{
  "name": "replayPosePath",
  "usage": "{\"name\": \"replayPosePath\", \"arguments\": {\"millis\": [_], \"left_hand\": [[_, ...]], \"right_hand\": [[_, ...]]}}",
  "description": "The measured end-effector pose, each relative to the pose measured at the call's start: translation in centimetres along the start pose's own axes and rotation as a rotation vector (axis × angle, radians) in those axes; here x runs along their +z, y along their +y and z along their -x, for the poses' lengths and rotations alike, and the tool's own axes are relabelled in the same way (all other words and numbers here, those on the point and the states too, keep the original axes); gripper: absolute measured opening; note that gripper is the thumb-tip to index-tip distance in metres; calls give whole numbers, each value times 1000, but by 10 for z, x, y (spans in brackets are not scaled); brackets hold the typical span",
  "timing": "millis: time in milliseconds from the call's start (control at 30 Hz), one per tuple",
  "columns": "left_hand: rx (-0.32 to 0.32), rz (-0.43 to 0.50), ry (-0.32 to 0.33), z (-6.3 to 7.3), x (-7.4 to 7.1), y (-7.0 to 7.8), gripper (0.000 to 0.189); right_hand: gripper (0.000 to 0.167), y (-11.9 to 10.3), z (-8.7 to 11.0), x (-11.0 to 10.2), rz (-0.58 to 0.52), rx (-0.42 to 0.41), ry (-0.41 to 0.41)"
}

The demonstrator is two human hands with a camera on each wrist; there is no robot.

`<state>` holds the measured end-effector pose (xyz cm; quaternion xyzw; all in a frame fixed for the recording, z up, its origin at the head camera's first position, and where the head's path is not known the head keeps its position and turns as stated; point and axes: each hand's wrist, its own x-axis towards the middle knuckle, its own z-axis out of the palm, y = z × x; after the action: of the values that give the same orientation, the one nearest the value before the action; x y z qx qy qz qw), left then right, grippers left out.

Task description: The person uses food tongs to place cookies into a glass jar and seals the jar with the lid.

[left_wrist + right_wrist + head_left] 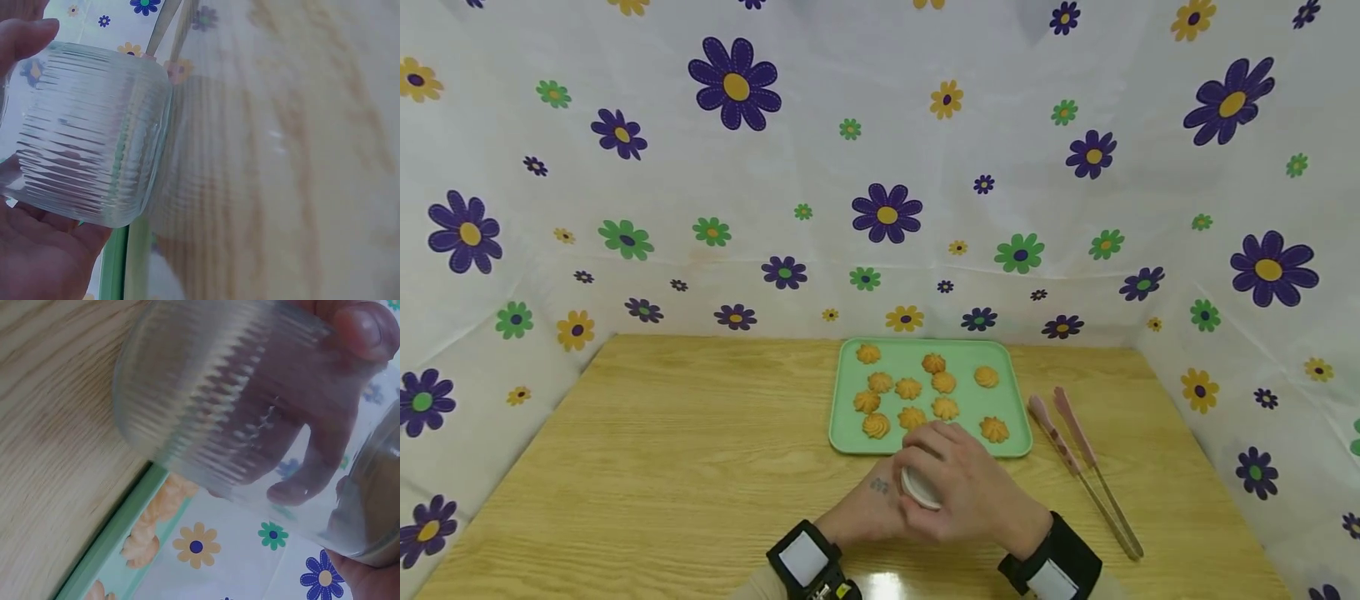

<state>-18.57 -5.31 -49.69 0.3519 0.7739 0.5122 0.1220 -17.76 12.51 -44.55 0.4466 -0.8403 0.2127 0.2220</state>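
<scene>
Both hands meet around a clear ribbed glass jar (pixel 94 137) in front of the tray. My left hand (pixel 876 504) grips the jar's body; its fingers show through the glass in the right wrist view. From the other side, my right hand (pixel 970 483) curls over the jar's top and grips its round lid (pixel 921 488), which shows pale between the hands. The jar is tilted close over the table, and no contents show through its glass.
Behind the hands lies a light green tray (pixel 962 354) with several swirled cookies (pixel 945 408) spread over it. Right of it, tongs (pixel 1086 471) with pink tips and metal arms lie on the wooden table (pixel 662 450). A flower-patterned cloth (pixel 820 167) surrounds the back and sides.
</scene>
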Motion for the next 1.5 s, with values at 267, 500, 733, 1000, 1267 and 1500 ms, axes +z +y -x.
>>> {"name": "replayPosePath", "arguments": {"millis": [267, 500, 733, 1000, 1267, 1500], "left_hand": [[-9, 163, -13, -2, 1, -4, 100], [-63, 67, -10, -7, 1, -3, 101], [-36, -32, -13, -4, 0, -4, 92], [-20, -45, -24, -1, -3, -4, 97], [56, -121, -4, -1, -3, -2, 77], [27, -102, -48, -1, -3, -2, 72]], "right_hand": [[34, 7, 5, -3, -184, -18, 43], [55, -2, 6, -13, -194, 63, 178], [68, -24, 5, -9, 30, 210, 160], [65, -39, 1, 2, 163, 369, 151], [30, -39, -4, 13, 202, 387, 183], [10, -34, -3, 18, 267, 326, 187]]}}
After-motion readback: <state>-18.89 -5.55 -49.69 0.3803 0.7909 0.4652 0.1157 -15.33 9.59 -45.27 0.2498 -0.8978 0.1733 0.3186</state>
